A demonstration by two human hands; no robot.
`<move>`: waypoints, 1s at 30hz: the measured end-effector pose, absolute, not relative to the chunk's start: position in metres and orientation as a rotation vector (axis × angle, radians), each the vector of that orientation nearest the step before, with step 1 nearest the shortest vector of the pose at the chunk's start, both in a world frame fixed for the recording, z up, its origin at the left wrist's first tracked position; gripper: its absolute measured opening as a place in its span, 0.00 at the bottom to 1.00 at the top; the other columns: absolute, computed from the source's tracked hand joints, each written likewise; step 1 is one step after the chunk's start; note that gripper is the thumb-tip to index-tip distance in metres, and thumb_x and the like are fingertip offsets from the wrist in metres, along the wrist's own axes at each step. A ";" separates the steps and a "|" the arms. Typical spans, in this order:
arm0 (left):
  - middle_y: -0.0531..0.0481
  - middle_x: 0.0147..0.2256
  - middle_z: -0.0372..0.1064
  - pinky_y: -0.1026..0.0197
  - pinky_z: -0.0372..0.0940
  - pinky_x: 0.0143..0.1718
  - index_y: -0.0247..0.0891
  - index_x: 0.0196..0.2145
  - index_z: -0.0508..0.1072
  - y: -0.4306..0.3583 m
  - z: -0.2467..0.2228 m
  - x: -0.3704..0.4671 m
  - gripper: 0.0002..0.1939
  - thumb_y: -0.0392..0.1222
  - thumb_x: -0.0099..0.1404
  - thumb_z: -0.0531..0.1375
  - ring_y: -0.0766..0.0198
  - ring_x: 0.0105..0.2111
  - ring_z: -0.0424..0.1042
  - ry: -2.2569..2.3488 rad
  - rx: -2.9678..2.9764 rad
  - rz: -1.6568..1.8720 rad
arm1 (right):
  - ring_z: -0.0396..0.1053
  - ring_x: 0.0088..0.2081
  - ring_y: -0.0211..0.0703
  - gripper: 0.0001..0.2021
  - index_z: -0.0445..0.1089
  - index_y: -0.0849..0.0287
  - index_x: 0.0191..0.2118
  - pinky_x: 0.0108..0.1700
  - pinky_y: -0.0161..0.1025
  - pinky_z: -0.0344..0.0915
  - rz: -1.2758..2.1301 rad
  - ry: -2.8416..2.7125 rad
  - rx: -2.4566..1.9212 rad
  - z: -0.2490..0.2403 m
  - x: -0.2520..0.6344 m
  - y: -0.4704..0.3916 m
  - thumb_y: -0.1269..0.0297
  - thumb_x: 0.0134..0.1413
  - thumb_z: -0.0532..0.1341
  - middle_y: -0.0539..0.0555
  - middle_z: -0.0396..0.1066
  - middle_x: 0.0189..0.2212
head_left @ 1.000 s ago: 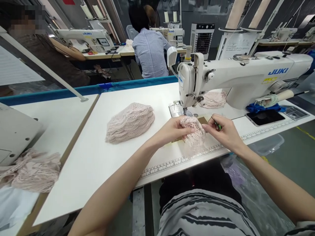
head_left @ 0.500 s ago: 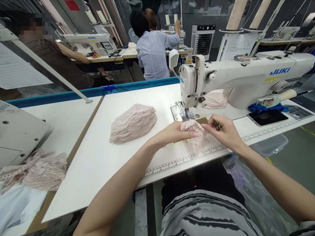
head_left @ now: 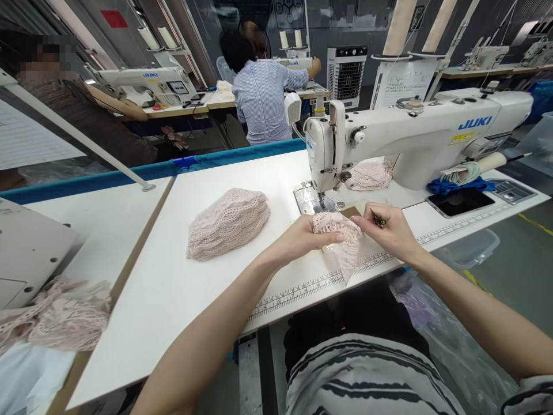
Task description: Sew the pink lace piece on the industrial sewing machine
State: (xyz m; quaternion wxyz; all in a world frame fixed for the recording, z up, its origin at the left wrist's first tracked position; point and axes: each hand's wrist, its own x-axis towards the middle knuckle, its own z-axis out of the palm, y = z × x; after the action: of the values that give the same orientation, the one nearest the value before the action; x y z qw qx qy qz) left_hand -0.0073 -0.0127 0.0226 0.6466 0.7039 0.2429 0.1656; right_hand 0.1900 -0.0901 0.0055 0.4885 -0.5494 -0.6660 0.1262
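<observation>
My left hand [head_left: 302, 237] pinches the top edge of a pale pink lace piece [head_left: 341, 242] just in front of the white JUKI sewing machine [head_left: 415, 135]. My right hand [head_left: 389, 230] grips the same lace at its right edge and also holds a small green-handled tool [head_left: 380, 219] between its fingers. The lace hangs down over the ruler strip [head_left: 311, 285] along the table's front edge. The needle and presser foot [head_left: 322, 199] stand a little behind my hands.
A stack of pink lace pieces [head_left: 228, 223] lies on the white table [head_left: 173, 271] to the left. More lace [head_left: 58, 314] sits at far left, another piece [head_left: 369, 176] behind the machine. A phone [head_left: 460, 203] and blue cloth [head_left: 458, 185] lie at right. Two people work beyond.
My hands have stayed on the lace and shifted it slightly; its lower part now hangs further over the ruler strip. The view has tilted a little.
</observation>
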 end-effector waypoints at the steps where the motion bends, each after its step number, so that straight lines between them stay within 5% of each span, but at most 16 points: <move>1: 0.58 0.20 0.58 0.66 0.52 0.25 0.35 0.29 0.73 -0.012 0.023 -0.008 0.13 0.48 0.55 0.66 0.73 0.21 0.54 0.549 1.611 0.374 | 0.50 0.22 0.34 0.21 0.51 0.56 0.20 0.26 0.37 0.48 0.311 -1.608 -1.331 0.005 0.193 -0.090 0.59 0.57 0.60 0.45 0.52 0.18; 11: 0.60 0.17 0.54 0.67 0.47 0.21 0.34 0.25 0.69 -0.009 0.027 -0.009 0.16 0.50 0.55 0.67 0.75 0.18 0.52 0.574 1.735 0.314 | 0.50 0.22 0.34 0.20 0.50 0.56 0.19 0.26 0.37 0.48 0.190 -1.585 -1.344 0.008 0.202 -0.092 0.64 0.56 0.60 0.45 0.51 0.17; 14: 0.58 0.18 0.61 0.68 0.49 0.20 0.35 0.29 0.69 -0.007 0.025 -0.009 0.15 0.48 0.56 0.67 0.74 0.17 0.59 0.541 1.629 0.261 | 0.50 0.22 0.34 0.20 0.51 0.56 0.19 0.26 0.37 0.49 0.226 -1.528 -1.339 0.009 0.194 -0.090 0.63 0.56 0.60 0.45 0.51 0.17; 19: 0.46 0.34 0.73 0.65 0.63 0.32 0.34 0.43 0.70 -0.008 0.018 -0.004 0.21 0.46 0.56 0.68 0.64 0.34 0.73 0.451 1.489 0.261 | 0.50 0.22 0.34 0.20 0.51 0.56 0.19 0.26 0.37 0.48 0.190 -1.508 -1.333 0.009 0.187 -0.089 0.61 0.56 0.61 0.45 0.51 0.17; 22: 0.48 0.31 0.71 0.61 0.64 0.37 0.33 0.34 0.71 -0.012 0.010 0.003 0.17 0.50 0.56 0.67 0.66 0.32 0.71 0.545 1.455 0.310 | 0.50 0.22 0.34 0.19 0.51 0.56 0.19 0.26 0.37 0.48 0.169 -1.511 -1.291 0.009 0.183 -0.088 0.63 0.56 0.60 0.45 0.52 0.18; 30: 0.59 0.13 0.53 0.64 0.53 0.26 0.36 0.13 0.59 -0.017 -0.005 0.009 0.27 0.56 0.57 0.64 0.73 0.18 0.54 0.711 1.529 0.305 | 0.50 0.23 0.36 0.19 0.49 0.55 0.20 0.27 0.38 0.49 0.064 -1.569 -1.231 0.009 0.175 -0.082 0.65 0.56 0.59 0.46 0.51 0.18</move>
State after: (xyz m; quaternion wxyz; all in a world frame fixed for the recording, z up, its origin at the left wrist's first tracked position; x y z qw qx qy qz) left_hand 0.0090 -0.0166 -0.0046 0.6547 0.6744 0.3137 0.1346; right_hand 0.1746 -0.0822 0.0090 0.5422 -0.5185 -0.6606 0.0269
